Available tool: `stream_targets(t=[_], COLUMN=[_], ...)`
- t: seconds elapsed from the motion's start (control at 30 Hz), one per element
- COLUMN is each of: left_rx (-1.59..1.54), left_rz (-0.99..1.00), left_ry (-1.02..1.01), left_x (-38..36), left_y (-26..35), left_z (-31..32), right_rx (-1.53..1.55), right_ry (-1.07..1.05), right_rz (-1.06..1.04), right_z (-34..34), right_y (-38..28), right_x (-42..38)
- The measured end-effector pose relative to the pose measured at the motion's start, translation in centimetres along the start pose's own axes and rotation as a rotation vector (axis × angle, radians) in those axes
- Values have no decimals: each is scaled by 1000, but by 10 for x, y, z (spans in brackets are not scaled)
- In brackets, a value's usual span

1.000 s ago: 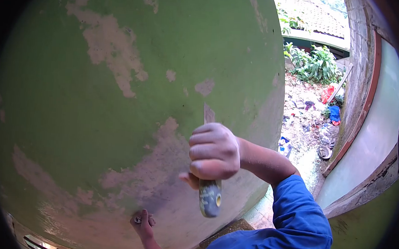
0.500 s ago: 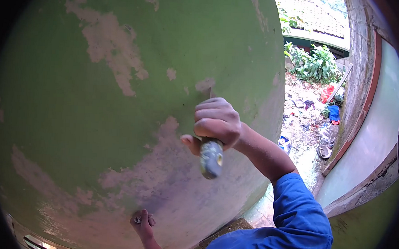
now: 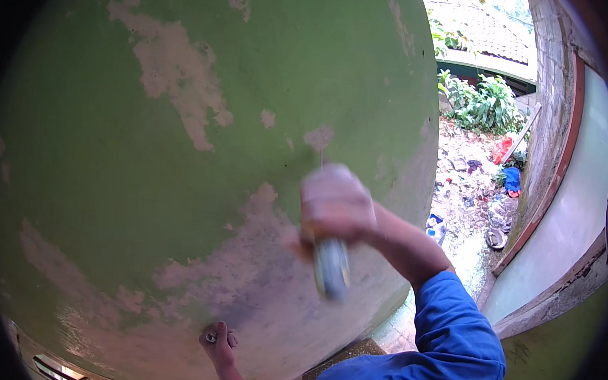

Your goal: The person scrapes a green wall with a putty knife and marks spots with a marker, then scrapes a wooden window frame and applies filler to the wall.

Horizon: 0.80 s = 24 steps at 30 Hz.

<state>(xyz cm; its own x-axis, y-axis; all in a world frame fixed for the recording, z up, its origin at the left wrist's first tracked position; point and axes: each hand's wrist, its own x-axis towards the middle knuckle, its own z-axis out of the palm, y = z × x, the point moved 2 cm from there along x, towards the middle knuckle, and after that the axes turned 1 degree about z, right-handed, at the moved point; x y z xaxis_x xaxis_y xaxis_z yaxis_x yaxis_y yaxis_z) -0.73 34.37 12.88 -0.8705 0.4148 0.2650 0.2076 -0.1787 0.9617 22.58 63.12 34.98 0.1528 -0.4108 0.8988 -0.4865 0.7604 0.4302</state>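
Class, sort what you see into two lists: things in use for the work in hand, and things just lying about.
In use: right hand, scraper, green wall, left hand.

Lying about: litter, plants, plank.

Right hand (image 3: 336, 204), blurred, sits lower on the green wall (image 3: 112, 180) than half a second ago; the scraper handle (image 3: 331, 267) points more steeply downward.
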Motion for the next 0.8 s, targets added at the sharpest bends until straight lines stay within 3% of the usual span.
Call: stream_targets(t=[0.1, 0.17, 0.23, 0.33, 0.4, 0.57, 0.67, 0.7, 0.8], left_rx=[3, 4, 8, 12, -3, -14, 0, -6, 17], left_rz=[-19, -16, -13, -12, 55, 33, -3, -5, 31], left_ry=[3, 7, 9, -22, 66, -3, -18, 2, -66], left_x=[0, 0, 2, 0, -1, 2, 0, -1, 2], left_y=[-1, -4, -4, 1, 7, -3, -2, 0, -5], left_z=[-3, -3, -2, 1, 8, -2, -1, 0, -5], right_rx=[-135, 20, 38, 51, 46, 69, 14, -145, -75], right_ry=[-29, -6, -34, 2, 23, -68, -44, 8, -30], right_rz=[53, 84, -19, 146, 102, -110, -63, 128, 73], right_z=[-6, -5, -2, -2, 1, 3, 0, 3, 2], right_y=[11, -5, -20, 3, 3, -29, 1, 14, 8], right_x=[2, 3, 9, 2, -1, 14, 6, 0, -5])
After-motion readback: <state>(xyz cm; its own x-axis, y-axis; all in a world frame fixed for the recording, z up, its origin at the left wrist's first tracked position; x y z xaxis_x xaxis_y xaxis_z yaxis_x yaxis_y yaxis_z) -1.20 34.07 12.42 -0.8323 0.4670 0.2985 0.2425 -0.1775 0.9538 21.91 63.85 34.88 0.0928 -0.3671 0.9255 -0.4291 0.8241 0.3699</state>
